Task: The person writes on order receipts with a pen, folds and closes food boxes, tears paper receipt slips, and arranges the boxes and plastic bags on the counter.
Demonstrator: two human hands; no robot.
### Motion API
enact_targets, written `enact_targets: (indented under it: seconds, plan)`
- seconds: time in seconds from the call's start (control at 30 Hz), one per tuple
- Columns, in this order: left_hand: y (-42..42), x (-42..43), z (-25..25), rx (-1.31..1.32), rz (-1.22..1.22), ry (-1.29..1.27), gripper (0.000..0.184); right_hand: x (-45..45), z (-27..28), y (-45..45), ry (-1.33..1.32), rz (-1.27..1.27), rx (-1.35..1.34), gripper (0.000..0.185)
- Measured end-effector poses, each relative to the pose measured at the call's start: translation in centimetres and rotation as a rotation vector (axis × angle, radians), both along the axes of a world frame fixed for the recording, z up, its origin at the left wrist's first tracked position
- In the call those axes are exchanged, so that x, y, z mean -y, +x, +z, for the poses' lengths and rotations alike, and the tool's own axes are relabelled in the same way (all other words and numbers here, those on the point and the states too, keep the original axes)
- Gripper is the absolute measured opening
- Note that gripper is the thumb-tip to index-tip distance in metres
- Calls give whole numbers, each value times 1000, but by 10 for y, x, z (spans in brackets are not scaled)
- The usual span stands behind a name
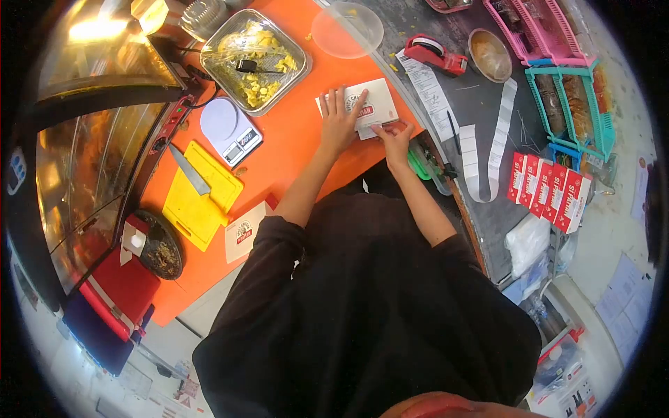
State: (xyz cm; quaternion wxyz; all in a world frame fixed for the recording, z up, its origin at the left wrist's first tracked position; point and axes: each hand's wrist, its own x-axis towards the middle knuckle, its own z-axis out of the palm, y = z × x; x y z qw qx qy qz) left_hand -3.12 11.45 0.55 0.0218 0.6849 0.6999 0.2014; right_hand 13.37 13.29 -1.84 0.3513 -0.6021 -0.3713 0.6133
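A white printed cardboard food box (pixel 378 96) lies closed on the orange counter. My left hand (pixel 338 124) is open, its fingers spread flat over the left part of the lid. At the box's near edge, my right hand (pixel 395 143) pinches a small white front flap (pixel 366 133) between thumb and fingers. Part of that flap is hidden by the fingers. A second printed box (pixel 244 233) rests by my left elbow, partly covered by the sleeve.
Left of the hands are a metal tray (pixel 301 82) of yellow food, a kitchen scale (pixel 226 125), and a knife (pixel 189 171) on a yellow cutting board (pixel 209 209). To the right lie a red tape dispenser (pixel 435 54), paper receipts (pixel 428 94) and red-and-white boxes (pixel 550 188).
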Motion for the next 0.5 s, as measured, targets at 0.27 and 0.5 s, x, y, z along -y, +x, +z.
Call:
enact_targets:
  seconds: [0.27, 0.5]
  plan:
    - [0, 2, 0, 62, 11, 61, 80, -16, -4, -9, 173, 113, 158, 90]
    - [-5, 4, -1, 49, -24, 1, 99, -40, 21, 14, 106, 406, 175, 80]
